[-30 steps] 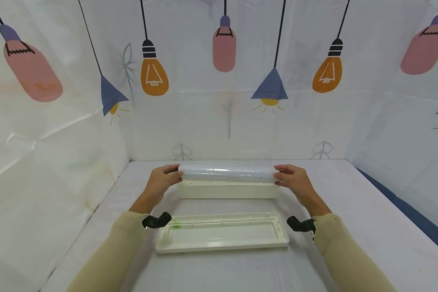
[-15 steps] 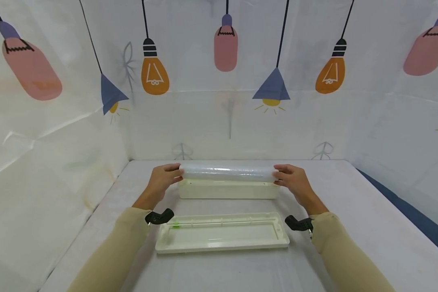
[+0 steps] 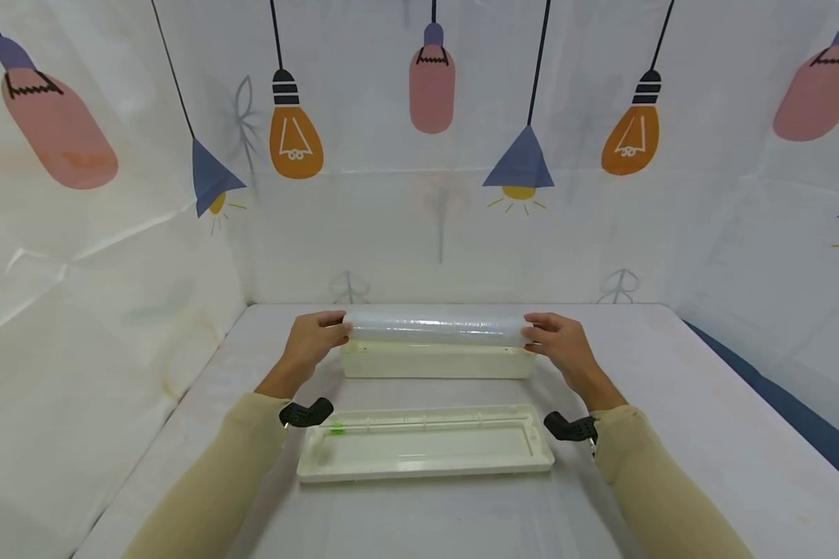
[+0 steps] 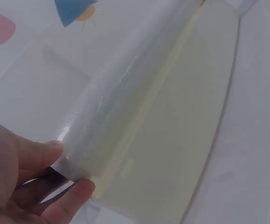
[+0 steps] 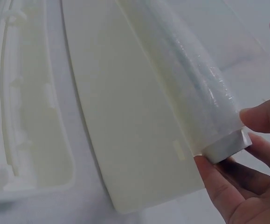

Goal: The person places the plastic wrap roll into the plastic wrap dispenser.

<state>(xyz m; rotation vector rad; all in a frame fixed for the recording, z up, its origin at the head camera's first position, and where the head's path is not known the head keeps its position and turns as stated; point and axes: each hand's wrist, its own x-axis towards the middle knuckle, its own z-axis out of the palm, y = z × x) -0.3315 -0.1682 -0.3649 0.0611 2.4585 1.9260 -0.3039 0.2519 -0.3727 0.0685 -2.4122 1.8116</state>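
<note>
A roll of cling film (image 3: 433,326), shiny and see-through, lies level over the back of a long cream box (image 3: 436,363). My left hand (image 3: 309,341) pinches its left end between thumb and fingers. At the opposite end my right hand (image 3: 565,345) grips the roll the same way. In the left wrist view, the left thumb and fingertips touch the edge of the cling film roll (image 4: 107,107). The right wrist view shows the core sticking out of the roll (image 5: 195,88) near the right thumb. How deep the roll sits in the box is hidden.
In front of the box lies a long cream lid (image 3: 426,450), inner side up, with a rail and a small green slider (image 3: 336,428) on it. A white cloth covers the table (image 3: 405,520). Behind hangs a white sheet (image 3: 391,233) printed with lamps.
The hands and roll have barely moved; the roll seems slightly lower against the box. The head view has shifted a little.
</note>
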